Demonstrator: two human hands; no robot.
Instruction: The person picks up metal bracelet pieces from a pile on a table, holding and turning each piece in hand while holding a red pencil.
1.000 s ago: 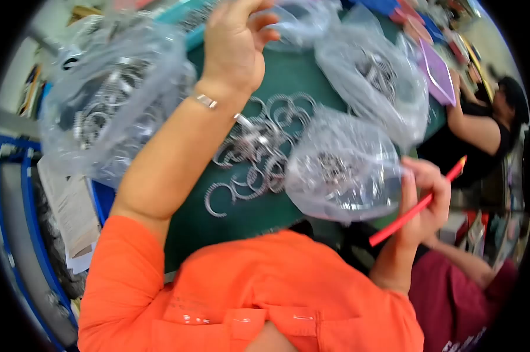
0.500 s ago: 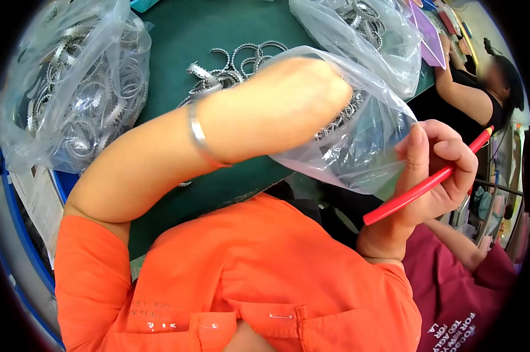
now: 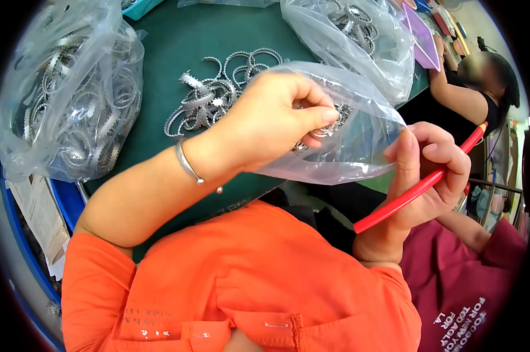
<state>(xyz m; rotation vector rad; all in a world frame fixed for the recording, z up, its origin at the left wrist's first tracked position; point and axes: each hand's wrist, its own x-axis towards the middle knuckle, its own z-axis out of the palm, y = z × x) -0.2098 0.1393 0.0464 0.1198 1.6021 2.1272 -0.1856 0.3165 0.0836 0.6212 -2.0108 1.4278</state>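
My left hand [image 3: 282,117], with a silver bangle [image 3: 187,164] on its wrist, reaches into the mouth of a clear plastic bag [image 3: 341,171]. Its thumb and fingers are pinched together over small metal pieces [image 3: 339,112] in the bag; what lies between them, if anything, cannot be made out. At the right, my right hand [image 3: 432,170] pinches the bag's rim between thumb and forefinger. A red pencil [image 3: 401,201] is tucked across that palm under the other fingers. Loose curved metal strips with toothed edges [image 3: 209,97] lie on the green table beyond my left forearm.
A large bag of toothed strips [image 3: 80,111] stands at the left, another bag [image 3: 359,47] at the back. A purple tray [image 3: 420,41] sits near a person in black [image 3: 461,97]. Someone in a maroon shirt [image 3: 452,281] is close on my right.
My left hand has turned from a blurred, back-of-hand pose, and its pinched thumb and fingers now show at the bag's mouth. My right hand still holds the rim and pencil.
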